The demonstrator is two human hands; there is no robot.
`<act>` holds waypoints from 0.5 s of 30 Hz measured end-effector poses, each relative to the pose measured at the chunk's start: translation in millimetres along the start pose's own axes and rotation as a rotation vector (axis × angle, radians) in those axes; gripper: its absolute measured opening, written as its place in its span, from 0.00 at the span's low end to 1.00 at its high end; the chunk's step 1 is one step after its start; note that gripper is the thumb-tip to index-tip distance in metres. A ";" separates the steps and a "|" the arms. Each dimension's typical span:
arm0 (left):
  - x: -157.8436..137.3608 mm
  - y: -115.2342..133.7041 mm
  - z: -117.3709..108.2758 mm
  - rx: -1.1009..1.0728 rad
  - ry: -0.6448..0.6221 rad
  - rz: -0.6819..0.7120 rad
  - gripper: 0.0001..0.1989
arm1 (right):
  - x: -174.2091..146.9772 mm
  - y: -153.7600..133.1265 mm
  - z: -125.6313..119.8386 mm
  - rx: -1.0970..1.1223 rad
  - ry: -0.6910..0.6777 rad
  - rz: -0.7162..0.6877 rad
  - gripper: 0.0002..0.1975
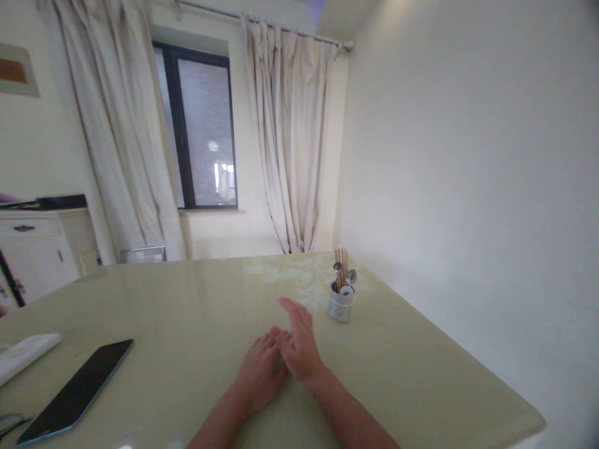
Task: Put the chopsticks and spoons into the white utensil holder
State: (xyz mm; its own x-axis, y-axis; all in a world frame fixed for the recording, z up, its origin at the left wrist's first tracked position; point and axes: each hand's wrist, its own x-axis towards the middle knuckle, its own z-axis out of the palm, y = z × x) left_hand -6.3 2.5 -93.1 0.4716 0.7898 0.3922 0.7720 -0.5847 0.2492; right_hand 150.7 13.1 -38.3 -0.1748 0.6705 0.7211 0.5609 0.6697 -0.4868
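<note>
My two hands meet in front of me over the pale green table, touching each other. My right hand is held edge-on, its fingers stretched forward and its thumb side against the left fingers. My left hand rests back up, fingers pointing toward the right hand; their tips are partly covered by it. No object shows in either hand. Just beyond the right hand stands a perforated metal cutlery holder, upright, with wooden chopsticks and metal spoons in it.
On the left lie a dark tablet, a white object and what looks like scissors, cut off by the frame. A wall runs along the right. Behind are curtains, a window and a white cabinet.
</note>
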 end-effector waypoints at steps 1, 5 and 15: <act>-1.4 -3.3 6.7 0.032 -0.001 0.033 0.26 | -4.2 -9.2 7.9 0.034 -0.227 -0.083 0.24; -7.3 -17.8 33.8 0.095 0.000 0.069 0.32 | -9.8 -24.1 17.9 0.026 -0.553 -0.063 0.15; -8.6 -24.0 37.6 0.104 -0.036 0.195 0.35 | -5.6 -23.3 8.7 0.054 -0.563 0.002 0.12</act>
State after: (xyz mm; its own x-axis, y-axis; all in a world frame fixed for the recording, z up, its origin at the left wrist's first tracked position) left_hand -12.9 16.7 -135.7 0.6301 0.6706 0.3915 0.7035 -0.7064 0.0779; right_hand 131.6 -3.5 -35.3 -0.5870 0.7286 0.3529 0.5218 0.6738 -0.5231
